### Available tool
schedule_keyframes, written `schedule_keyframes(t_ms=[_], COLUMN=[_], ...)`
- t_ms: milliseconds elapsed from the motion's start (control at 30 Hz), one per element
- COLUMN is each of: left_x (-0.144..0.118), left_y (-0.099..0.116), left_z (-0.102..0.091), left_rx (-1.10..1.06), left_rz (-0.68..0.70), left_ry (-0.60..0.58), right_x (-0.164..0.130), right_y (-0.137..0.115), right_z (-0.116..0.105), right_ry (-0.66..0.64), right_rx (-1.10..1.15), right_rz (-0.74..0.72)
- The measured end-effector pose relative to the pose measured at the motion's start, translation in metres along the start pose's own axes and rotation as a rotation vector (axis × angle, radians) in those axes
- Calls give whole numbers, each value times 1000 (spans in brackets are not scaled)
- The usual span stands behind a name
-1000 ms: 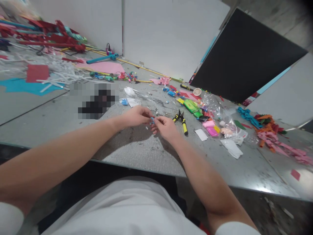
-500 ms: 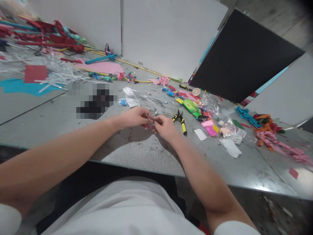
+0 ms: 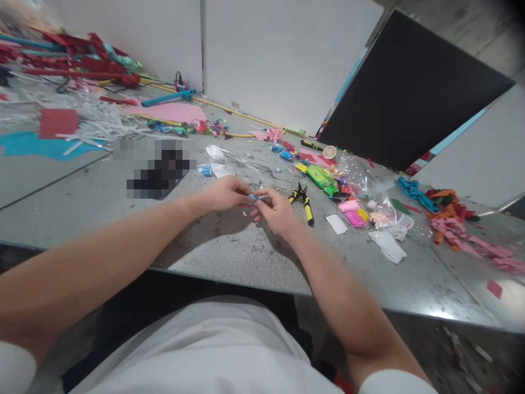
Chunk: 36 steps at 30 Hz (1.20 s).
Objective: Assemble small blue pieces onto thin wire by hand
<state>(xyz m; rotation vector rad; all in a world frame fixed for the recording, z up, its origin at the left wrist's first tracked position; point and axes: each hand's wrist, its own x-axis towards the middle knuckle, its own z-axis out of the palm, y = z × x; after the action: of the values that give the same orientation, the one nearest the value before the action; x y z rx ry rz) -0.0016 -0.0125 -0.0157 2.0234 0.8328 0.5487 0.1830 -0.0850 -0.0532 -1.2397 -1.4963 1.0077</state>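
Observation:
My left hand (image 3: 227,193) and my right hand (image 3: 276,210) meet fingertip to fingertip over the grey table (image 3: 229,246). Between them they pinch a small blue piece on a thin wire (image 3: 255,197), which lies about level. Both hands rest low, close to the tabletop. Just right of my right hand lie yellow-handled cutters (image 3: 304,201).
Coloured clay blocks (image 3: 353,212), a green packet (image 3: 322,178), clear bags (image 3: 356,175) and white paper scraps (image 3: 388,246) lie to the right. Pink and orange strips (image 3: 459,232) sit far right. Paper sheets (image 3: 41,143) and red sticks (image 3: 82,60) fill the far left. A black board (image 3: 410,93) leans behind.
The small blue piece and wire have been turned between my fingertips, from more upright to about level. Both hands have stayed in the same spot.

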Motion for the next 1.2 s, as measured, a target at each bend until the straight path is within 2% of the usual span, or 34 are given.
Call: schedule_keyframes(t_ms=[133,267,433,500,667,800,900,1033,1200], left_x=[1,-1,-4,-5,-3,-2,-2,0,-1], left_y=[0,3,8,9,6,5,5,3,6], left_z=[-1,-1,-1,0,2,2,0,-1,0], left_rx=[101,80,50,90,356,359,360,386,403], left_rz=[46,46,96,100,160,172,167,170,218], left_ry=[-60,-144,-194,-168,-6,83,83,28,-95], right_x=[0,-1,0,1,7,7,4,1,4], right_y=[-2,-3,-3,-1,3,3,3,5,10], right_z=[-1,-6,-9,-8,-6,-4,-1,1,-7], right_ry=[41,93,102,80,8,-41,-52,26,165], right_rx=[-59,-265,-276,-223,37,190,207,116,-160], right_rz=[54,-7,-70,-56,44,89,58,21,-7])
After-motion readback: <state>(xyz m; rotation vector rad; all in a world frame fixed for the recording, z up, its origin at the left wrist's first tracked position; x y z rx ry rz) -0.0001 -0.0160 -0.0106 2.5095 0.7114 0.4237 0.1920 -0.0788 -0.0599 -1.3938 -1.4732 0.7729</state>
